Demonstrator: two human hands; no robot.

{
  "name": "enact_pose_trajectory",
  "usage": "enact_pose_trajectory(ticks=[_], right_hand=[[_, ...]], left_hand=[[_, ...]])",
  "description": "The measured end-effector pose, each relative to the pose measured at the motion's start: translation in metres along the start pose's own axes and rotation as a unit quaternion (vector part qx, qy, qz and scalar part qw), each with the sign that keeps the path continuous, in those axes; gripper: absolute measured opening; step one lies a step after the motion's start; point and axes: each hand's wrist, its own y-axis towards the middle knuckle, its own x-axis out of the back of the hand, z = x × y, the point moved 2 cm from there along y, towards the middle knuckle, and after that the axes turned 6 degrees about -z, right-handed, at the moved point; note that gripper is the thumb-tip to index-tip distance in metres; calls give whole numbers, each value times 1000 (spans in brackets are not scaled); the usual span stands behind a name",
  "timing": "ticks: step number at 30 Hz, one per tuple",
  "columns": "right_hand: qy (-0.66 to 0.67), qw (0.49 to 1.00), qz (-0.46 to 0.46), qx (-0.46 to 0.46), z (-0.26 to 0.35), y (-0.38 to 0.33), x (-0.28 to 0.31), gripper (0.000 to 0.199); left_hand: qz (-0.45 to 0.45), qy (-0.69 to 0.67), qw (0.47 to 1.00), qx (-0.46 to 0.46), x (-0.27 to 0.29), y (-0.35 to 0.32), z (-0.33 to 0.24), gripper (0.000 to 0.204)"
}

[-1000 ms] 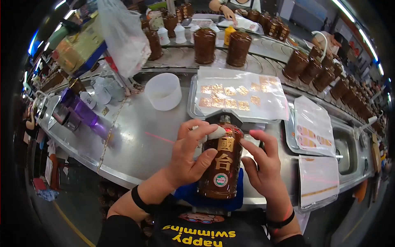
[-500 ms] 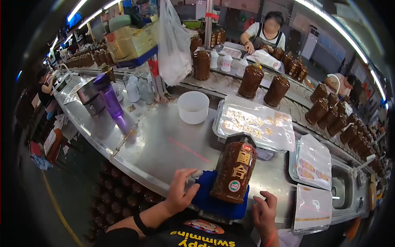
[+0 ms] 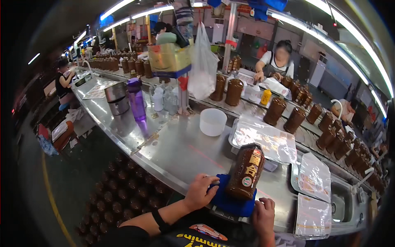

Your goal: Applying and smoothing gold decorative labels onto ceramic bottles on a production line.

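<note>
One brown bottle [image 3: 242,175], gold characters [image 3: 252,164] and round pale label [image 3: 247,181] facing up, lying on blue cloth [image 3: 222,199] on the worktop [image 3: 175,150], long axis slanting away rightward, base nearest; left hand [image 3: 200,192] half-open, seemingly empty; right hand [image 3: 263,213] curled, contents indeterminable.

Bright tube lights [image 3: 349,27] at two o'clock; glare on steel counter [image 3: 173,142] toward nine; floor [image 3: 80,168] dim at eight; edges bent, corners black.

The scene is viewed from the wearer's head through a fisheye lens. The steel counter [image 3: 177,144] is faced obliquely downward at close range, ceiling lamps [image 3: 117,9] being caught farther off.
</note>
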Motion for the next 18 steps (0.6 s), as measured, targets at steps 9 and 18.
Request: enact_pose_trajectory(ticks=[9, 18], right_hand=[[-22, 999, -13, 21, 3, 0, -3, 21], [-9, 1000, -8, 19, -7, -4, -9, 23]], left_hand=[[6, 0, 1000, 0, -1, -4, 0, 24], [2, 68, 997, -45, -6, -4, 4, 22]])
